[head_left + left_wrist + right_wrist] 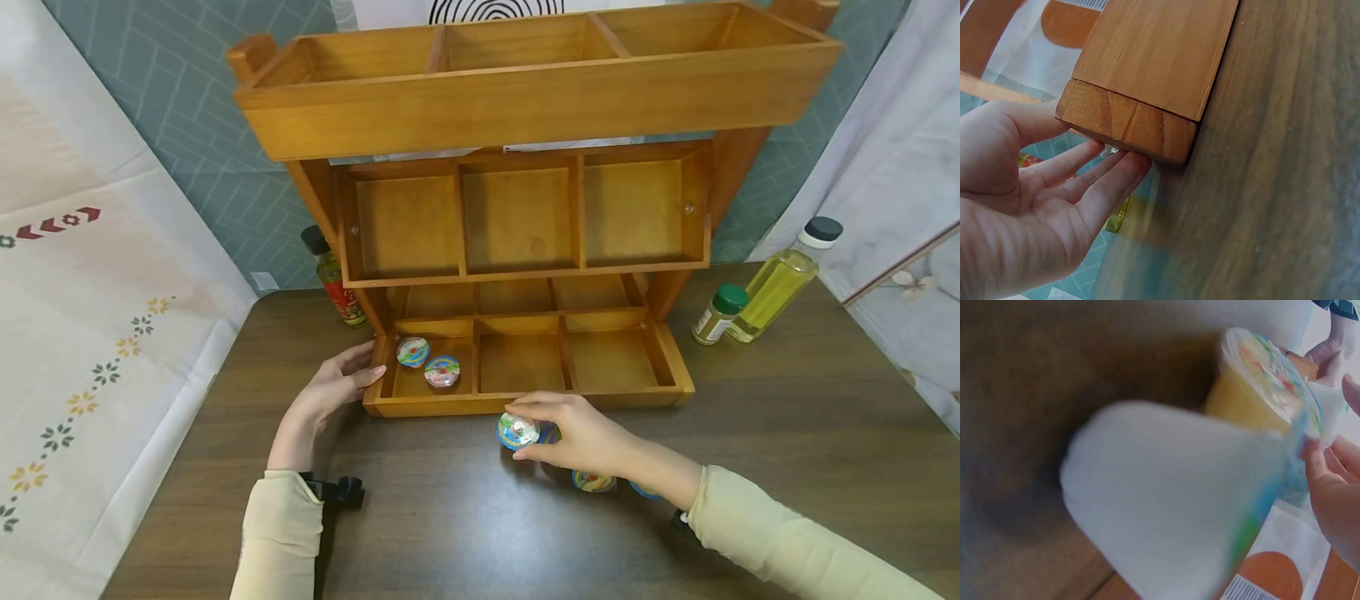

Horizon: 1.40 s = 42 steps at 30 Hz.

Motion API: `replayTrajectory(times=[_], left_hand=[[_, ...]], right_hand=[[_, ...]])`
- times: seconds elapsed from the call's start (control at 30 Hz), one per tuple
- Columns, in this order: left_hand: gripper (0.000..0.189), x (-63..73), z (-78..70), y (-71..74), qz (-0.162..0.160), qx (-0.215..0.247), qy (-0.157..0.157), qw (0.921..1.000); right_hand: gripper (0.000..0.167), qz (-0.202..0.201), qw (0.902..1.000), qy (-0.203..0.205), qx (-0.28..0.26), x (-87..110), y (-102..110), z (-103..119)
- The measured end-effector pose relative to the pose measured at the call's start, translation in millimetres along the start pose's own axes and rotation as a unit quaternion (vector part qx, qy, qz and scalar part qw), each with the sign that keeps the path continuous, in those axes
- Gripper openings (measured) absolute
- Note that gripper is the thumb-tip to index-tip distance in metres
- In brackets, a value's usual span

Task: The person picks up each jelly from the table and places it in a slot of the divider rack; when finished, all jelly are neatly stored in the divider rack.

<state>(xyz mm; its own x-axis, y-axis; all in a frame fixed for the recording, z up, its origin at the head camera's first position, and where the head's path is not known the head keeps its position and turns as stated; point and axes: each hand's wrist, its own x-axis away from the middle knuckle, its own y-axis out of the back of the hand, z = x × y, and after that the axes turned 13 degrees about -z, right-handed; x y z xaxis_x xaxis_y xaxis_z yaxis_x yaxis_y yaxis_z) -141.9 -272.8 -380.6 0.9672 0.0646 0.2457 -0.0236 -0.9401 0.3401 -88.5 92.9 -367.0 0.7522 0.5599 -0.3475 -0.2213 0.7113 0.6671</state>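
Observation:
My right hand pinches a small jelly cup with a shiny printed lid, just in front of the rack's bottom tray. In the right wrist view that white cup sits between thumb and fingers. More jelly cups lie under and beside the right hand: one with a yellowish lid and a blue-edged one, partly hidden by the forearm. Two jelly cups stand in the bottom tray's left compartment. My left hand grips the left end of the wooden rack, thumb over its rim, fingers against the outer side.
Behind the left end stands a bottle with a red label. To the right are a green-capped jar and a bottle of yellow oil. The rack's upper tray overhangs the lower tiers, which are split by dividers.

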Motion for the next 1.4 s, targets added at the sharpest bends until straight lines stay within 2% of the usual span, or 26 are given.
replayTrajectory(times=[0.13,0.3,0.37,0.57,0.87,1.13,1.27,1.4], left_hand=[[0.074,0.4,0.2,0.2,0.002,-0.001,0.001,1.0],[0.074,-1.3,-1.7,-0.3,0.003,-0.008,0.0,1.0],[0.074,-2.6,-3.0,-0.6,0.001,-0.007,-0.001,1.0],[0.072,-3.7,-5.0,-0.2,0.001,-0.005,0.001,1.0],[0.072,-0.8,1.3,3.4,-0.003,-0.003,0.0,1.0],[0.072,1.3,2.9,1.6,-0.006,-0.002,0.002,1.0],[0.072,1.1,-0.3,1.2,-0.007,-0.001,0.0,1.0],[0.071,1.0,-1.3,-0.5,-0.001,0.002,-0.003,1.0]], right_hand=[[0.056,-0.019,0.9997,0.004,-0.011,-3.4,3.2,1.5],[0.053,-0.073,0.9971,0.02,0.008,-13.6,8.3,2.1],[0.053,-0.083,0.9963,0.02,0.012,-19.4,10.9,2.3],[0.054,-0.059,0.9979,0.014,0.023,-36.7,19.8,0.9],[0.053,-0.075,0.9953,0.03,0.052,-65.7,25.3,-8.9],[0.058,-0.038,0.9958,-0.026,0.079,-94.5,20.8,-24.0],[0.064,-0.005,0.9923,-0.092,0.083,-107.4,19.1,-30.0],[0.066,0.019,0.9841,-0.159,0.076,-113.7,16.2,-36.8]])
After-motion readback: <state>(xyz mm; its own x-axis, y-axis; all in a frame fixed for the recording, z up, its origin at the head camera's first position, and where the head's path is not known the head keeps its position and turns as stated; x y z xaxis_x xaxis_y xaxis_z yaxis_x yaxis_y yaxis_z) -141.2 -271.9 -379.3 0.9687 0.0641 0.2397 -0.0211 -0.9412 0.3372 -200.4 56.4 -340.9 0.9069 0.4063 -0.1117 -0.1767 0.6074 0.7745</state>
